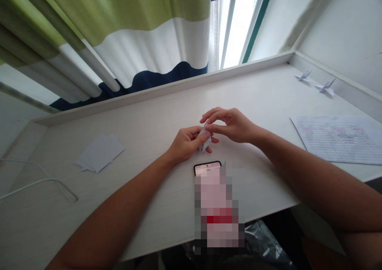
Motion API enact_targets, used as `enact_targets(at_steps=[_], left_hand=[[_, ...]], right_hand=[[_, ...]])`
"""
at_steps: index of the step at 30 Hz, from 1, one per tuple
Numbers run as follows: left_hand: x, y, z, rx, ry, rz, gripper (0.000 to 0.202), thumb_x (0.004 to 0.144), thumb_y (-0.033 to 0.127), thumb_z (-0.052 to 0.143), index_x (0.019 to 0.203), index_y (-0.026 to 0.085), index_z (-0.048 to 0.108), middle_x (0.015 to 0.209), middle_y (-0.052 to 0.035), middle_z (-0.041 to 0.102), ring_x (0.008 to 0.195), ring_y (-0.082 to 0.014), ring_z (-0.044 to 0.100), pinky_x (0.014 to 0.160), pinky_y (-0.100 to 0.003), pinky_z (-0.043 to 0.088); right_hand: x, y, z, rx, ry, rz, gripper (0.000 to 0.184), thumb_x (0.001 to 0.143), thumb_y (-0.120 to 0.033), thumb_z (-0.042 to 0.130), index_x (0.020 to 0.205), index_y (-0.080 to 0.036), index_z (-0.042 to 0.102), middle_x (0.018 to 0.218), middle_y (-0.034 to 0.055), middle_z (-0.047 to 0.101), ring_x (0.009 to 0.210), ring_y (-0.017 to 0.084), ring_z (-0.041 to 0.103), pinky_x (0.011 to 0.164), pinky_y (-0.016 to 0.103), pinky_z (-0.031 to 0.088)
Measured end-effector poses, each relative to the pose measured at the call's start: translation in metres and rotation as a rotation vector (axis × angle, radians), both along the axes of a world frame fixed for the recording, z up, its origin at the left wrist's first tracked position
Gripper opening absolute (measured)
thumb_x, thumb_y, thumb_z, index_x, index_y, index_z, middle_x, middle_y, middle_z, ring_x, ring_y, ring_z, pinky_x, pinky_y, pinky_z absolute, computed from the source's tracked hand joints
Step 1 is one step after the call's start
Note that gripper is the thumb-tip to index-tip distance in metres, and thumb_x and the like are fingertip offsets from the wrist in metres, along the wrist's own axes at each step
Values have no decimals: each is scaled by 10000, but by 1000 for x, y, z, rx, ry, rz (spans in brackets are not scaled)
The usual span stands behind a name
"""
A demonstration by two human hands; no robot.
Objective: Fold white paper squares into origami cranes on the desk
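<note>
A small piece of folded white paper (205,138) is held upright above the middle of the desk. My left hand (188,142) pinches it between thumb and fingers from the left. At its upper tip, my right hand (231,123) is closed with thumb and index finger on the paper, the other fingers curved above. Just below the hands lies a phone (209,168) with its screen lit, most of it blurred out.
Loose white paper sheets (103,152) lie at the left near a white cable (59,182). Two folded paper cranes (303,76) (326,87) stand at the far right, behind a lined written sheet (337,138). A raised ledge (167,89) runs along the back below the curtain (155,43).
</note>
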State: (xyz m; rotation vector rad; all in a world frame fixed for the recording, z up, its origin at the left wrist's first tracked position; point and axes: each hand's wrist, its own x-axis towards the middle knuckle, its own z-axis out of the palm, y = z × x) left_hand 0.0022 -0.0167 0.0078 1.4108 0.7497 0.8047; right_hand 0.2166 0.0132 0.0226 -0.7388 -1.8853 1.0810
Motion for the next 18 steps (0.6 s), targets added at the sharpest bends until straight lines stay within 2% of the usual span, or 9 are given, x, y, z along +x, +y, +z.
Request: enact_targets(at_steps=[8, 13, 18], left_hand=[[0, 1, 0, 38, 18, -58, 451, 967, 552, 728, 1059, 110, 734, 1046, -149, 830, 753, -178, 789, 708, -303, 617], [-2, 1, 1, 7, 47, -89, 440, 980, 537, 717, 1069, 106, 722, 1061, -154, 828, 673, -152, 771, 650, -281, 596], [-2, 1, 2, -24, 33, -116, 439, 968, 538, 732, 1038, 106, 707, 1000, -139, 825, 613, -134, 749, 592, -256, 570]], right_hand=[[5, 0, 4, -64, -15, 88, 167, 937, -397, 788, 963, -242, 845, 1195, 79, 765, 970, 207, 719, 898, 422, 616], [6, 0, 4, -57, -22, 96, 165, 916, -390, 815, 943, -231, 848, 1165, 81, 766, 908, 194, 723, 850, 405, 622], [4, -1, 4, -32, -10, 96, 132, 882, -371, 851, 882, -239, 843, 1100, 69, 787, 968, 218, 733, 920, 431, 600]])
